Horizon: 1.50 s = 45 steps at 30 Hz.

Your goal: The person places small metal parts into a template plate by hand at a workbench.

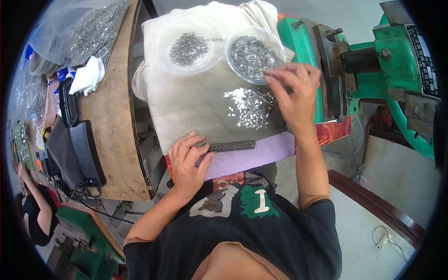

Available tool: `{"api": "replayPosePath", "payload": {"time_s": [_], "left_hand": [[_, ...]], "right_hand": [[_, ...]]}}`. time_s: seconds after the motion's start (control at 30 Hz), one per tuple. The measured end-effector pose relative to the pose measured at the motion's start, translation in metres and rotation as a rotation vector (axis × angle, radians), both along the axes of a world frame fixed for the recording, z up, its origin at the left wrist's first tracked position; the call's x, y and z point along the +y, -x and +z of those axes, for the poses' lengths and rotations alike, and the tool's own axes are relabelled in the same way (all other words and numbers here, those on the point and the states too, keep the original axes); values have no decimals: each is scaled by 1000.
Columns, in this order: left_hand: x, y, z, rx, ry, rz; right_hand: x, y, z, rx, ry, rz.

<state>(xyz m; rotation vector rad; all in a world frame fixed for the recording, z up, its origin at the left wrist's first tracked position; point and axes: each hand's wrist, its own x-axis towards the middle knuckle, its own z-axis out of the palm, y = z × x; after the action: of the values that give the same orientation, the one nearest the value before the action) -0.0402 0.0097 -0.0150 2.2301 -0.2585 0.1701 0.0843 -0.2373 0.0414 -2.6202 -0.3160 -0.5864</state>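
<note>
My left hand (186, 158) is closed on the left end of a dark strip with a row of slots or notches (232, 146), which lies near the front edge of the cloth. At the near right rim of a clear round bowl (229, 63), my right hand (296, 91) has its thumb and index fingertips close together; whatever may be between them is too small to make out. Many thin silver metal pins (252, 52) fill that bowl. Just in front of it, a loose pile of small shiny metal pieces (254, 107) is spread on the pale cloth (186, 107).
A larger clear tub (161, 51) with small metal parts (189, 48) stands at the back left. Green machinery (396, 65) rises on the right. A wooden bench (112, 140) on the left carries a black device (87, 154) and white tissue (88, 74). Another person's arm (37, 196) shows far left.
</note>
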Motion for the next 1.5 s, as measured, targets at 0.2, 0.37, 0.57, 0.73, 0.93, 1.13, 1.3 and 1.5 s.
{"api": "replayPosePath", "payload": {"time_s": [0.2, 0.37, 0.57, 0.73, 0.93, 1.13, 1.3, 1.5], "left_hand": [[1, 0, 0, 12, -9, -6], [1, 0, 1, 10, -22, -13], [2, 1, -2, 4, -21, -9], [0, 0, 0, 15, -32, 1], [-1, 0, 0, 19, -34, 12], [-1, 0, 0, 10, -39, 16], [-1, -2, 0, 28, -38, 9], [-1, -1, 1, 35, -30, 18]], "right_hand": [[-27, 75, -8, 37, -122, -37], [-38, 130, -23, 77, -364, -341], [-40, 140, -25, -7, -223, -196], [-8, 129, -17, 51, -68, 53], [5, 114, -21, 93, 51, 186], [8, 106, -17, 138, 146, 266], [7, 102, -18, 173, 181, 317], [-5, 97, -13, 240, -71, 151]]}}
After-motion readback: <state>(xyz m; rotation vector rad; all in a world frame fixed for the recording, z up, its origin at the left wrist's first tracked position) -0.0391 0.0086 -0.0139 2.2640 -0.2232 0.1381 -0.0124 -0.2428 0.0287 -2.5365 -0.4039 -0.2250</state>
